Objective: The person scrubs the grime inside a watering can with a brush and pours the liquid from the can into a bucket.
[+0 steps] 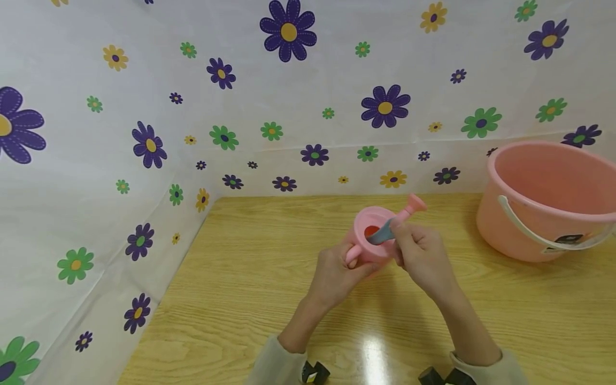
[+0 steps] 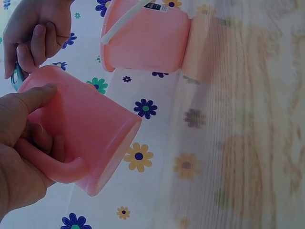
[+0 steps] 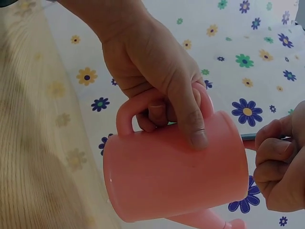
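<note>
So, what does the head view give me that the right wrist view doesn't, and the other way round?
Only the head view: the pink bucket, and a look down into the watering can, where the blue tool reaches in.

Only the right wrist view: the can's handle joining the wall near the base.

Both: the can and its spout, the left grip on the handle, the right grip holding the tool, the flowered sheet and the wooden table.

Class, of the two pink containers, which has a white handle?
The bucket at the right of the head view; the watering can instead has a pink handle, gripped by the left hand.
</note>
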`<move>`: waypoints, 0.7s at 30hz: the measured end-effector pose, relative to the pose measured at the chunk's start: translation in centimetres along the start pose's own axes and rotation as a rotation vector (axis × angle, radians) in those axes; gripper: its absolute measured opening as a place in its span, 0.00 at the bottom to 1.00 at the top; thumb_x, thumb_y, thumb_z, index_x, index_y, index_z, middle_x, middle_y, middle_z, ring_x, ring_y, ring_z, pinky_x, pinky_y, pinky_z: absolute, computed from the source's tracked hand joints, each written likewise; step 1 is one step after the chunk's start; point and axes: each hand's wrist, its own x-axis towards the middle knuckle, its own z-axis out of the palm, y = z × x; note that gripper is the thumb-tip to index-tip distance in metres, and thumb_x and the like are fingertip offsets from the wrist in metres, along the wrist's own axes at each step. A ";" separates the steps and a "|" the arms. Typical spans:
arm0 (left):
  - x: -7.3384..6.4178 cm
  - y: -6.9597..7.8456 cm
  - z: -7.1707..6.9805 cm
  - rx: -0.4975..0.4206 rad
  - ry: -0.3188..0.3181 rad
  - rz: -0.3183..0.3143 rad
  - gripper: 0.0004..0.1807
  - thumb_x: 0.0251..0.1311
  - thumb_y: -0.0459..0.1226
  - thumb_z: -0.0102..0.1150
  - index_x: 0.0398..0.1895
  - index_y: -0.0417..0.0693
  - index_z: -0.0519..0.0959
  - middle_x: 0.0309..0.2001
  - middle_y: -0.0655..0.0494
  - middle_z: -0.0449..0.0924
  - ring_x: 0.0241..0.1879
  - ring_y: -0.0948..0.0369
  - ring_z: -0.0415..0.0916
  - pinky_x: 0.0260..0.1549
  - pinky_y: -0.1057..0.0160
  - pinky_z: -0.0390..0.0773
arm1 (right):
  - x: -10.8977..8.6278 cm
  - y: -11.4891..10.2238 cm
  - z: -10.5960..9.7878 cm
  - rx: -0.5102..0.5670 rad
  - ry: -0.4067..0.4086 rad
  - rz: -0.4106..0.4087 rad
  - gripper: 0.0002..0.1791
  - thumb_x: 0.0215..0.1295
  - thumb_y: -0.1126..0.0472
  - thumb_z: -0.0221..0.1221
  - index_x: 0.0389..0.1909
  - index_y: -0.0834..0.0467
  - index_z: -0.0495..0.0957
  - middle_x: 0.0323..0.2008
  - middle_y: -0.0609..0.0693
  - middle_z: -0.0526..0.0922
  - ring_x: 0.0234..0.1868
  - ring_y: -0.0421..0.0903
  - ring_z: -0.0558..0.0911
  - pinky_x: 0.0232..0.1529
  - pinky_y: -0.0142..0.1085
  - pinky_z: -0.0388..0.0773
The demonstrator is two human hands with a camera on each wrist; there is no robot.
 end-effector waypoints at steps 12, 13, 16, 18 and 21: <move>0.0 0.1 0.1 0.000 0.008 0.012 0.22 0.54 0.35 0.74 0.53 0.41 0.80 0.29 0.55 0.82 0.27 0.66 0.70 0.26 0.73 0.69 | 0.1 0.2 0.2 -0.023 -0.063 0.038 0.31 0.78 0.49 0.49 0.16 0.65 0.66 0.10 0.49 0.64 0.12 0.43 0.59 0.14 0.32 0.55; 0.0 0.0 0.2 0.002 0.010 0.013 0.22 0.54 0.35 0.74 0.53 0.41 0.80 0.29 0.55 0.81 0.26 0.66 0.69 0.26 0.73 0.69 | 0.1 0.1 0.2 -0.023 -0.065 0.040 0.31 0.78 0.49 0.49 0.16 0.65 0.66 0.10 0.49 0.64 0.12 0.43 0.59 0.14 0.32 0.55; -0.1 0.0 0.2 0.001 0.016 0.012 0.22 0.53 0.35 0.74 0.52 0.41 0.81 0.27 0.56 0.79 0.26 0.66 0.69 0.25 0.73 0.68 | 0.1 0.1 0.2 -0.022 -0.066 0.038 0.31 0.78 0.49 0.49 0.16 0.65 0.66 0.10 0.48 0.64 0.12 0.43 0.59 0.14 0.32 0.55; -0.1 0.0 0.2 -0.003 0.018 0.010 0.22 0.53 0.35 0.74 0.52 0.42 0.81 0.26 0.57 0.78 0.25 0.66 0.68 0.24 0.73 0.68 | 0.1 0.2 0.2 -0.022 -0.067 0.042 0.31 0.77 0.49 0.49 0.16 0.65 0.66 0.10 0.48 0.63 0.12 0.43 0.59 0.14 0.32 0.55; -0.1 0.0 0.2 -0.014 0.009 0.005 0.20 0.54 0.36 0.74 0.50 0.42 0.81 0.23 0.60 0.74 0.24 0.67 0.67 0.23 0.73 0.68 | 0.1 0.3 0.2 -0.024 -0.058 0.057 0.31 0.77 0.48 0.49 0.16 0.64 0.65 0.10 0.47 0.62 0.12 0.42 0.59 0.14 0.32 0.54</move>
